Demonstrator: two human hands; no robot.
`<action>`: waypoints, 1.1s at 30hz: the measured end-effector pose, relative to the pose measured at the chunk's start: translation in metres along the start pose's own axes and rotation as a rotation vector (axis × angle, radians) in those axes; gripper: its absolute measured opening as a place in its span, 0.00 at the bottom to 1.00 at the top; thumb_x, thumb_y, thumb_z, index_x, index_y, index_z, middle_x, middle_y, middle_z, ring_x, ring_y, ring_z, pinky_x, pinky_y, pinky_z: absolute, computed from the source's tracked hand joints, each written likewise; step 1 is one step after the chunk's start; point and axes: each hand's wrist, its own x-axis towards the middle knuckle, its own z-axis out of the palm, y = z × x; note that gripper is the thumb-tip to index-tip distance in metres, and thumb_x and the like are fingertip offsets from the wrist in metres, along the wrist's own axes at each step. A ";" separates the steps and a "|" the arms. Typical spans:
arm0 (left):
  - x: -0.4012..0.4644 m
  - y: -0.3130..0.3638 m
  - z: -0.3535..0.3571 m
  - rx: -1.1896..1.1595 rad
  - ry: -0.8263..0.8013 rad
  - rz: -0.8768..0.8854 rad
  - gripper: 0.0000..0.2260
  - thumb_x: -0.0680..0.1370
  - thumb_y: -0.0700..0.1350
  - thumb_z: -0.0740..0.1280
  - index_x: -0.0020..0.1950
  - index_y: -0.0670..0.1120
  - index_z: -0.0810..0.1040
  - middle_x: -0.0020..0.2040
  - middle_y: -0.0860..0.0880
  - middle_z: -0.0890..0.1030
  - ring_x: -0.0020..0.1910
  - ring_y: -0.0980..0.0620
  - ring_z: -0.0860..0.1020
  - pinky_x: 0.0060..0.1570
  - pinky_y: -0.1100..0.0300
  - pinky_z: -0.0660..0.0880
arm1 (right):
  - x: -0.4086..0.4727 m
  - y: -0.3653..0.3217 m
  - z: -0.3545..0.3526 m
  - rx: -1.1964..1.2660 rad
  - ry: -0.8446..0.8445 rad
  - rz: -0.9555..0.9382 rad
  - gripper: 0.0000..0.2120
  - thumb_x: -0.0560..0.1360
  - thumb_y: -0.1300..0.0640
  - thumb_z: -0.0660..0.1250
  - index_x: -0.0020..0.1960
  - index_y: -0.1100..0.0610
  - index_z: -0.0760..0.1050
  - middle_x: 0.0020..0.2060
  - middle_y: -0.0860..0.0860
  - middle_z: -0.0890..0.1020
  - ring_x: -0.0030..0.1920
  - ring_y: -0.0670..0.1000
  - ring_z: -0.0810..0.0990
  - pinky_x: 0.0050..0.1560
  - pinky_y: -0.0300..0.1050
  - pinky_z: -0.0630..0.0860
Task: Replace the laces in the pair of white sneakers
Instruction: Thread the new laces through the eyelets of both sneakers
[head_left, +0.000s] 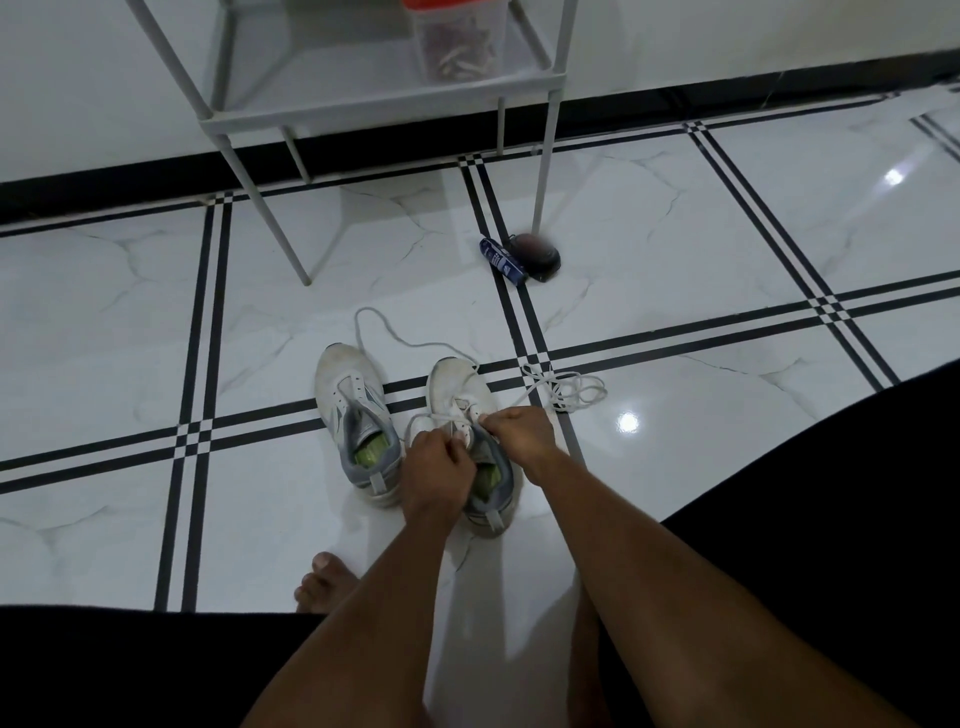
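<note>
Two white sneakers with grey heels and green insoles stand side by side on the tiled floor, toes pointing away from me. The left sneaker (349, 395) has bare eyelets and no lace. On the right sneaker (457, 387) both hands work at the tongue. My left hand (439, 467) pinches a white lace over the eyelets. My right hand (519, 431) pinches the other part of that lace (447, 417). A loose white lace (566, 387) lies tangled on the floor to the right, and a strand of white lace (395, 332) curls beyond the toes.
A grey metal shelf unit (363, 111) stands against the wall ahead, its legs on the floor. A blue tube (501, 261) and a dark round object (537, 254) lie by its right leg. My bare foot (324, 579) rests near the sneakers; dark clothing fills the lower corners.
</note>
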 end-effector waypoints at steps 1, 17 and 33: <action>0.001 -0.003 0.001 -0.024 -0.015 0.008 0.12 0.82 0.50 0.63 0.46 0.43 0.79 0.45 0.44 0.79 0.45 0.43 0.79 0.46 0.49 0.76 | 0.000 -0.001 0.001 -0.021 0.011 -0.017 0.16 0.70 0.51 0.77 0.33 0.63 0.82 0.30 0.57 0.82 0.34 0.51 0.78 0.38 0.50 0.77; 0.016 -0.004 0.003 -0.109 -0.208 -0.146 0.20 0.80 0.51 0.71 0.70 0.47 0.74 0.64 0.40 0.73 0.61 0.38 0.76 0.60 0.51 0.72 | 0.006 -0.069 -0.064 0.798 -0.121 0.224 0.12 0.79 0.49 0.75 0.57 0.55 0.81 0.43 0.49 0.81 0.38 0.47 0.77 0.41 0.42 0.76; 0.018 -0.003 0.001 -0.083 -0.231 -0.151 0.21 0.80 0.52 0.71 0.71 0.47 0.74 0.64 0.41 0.73 0.61 0.38 0.76 0.62 0.49 0.73 | -0.009 -0.098 -0.075 1.164 -0.399 0.050 0.06 0.79 0.52 0.75 0.51 0.53 0.82 0.44 0.46 0.79 0.37 0.44 0.74 0.41 0.39 0.72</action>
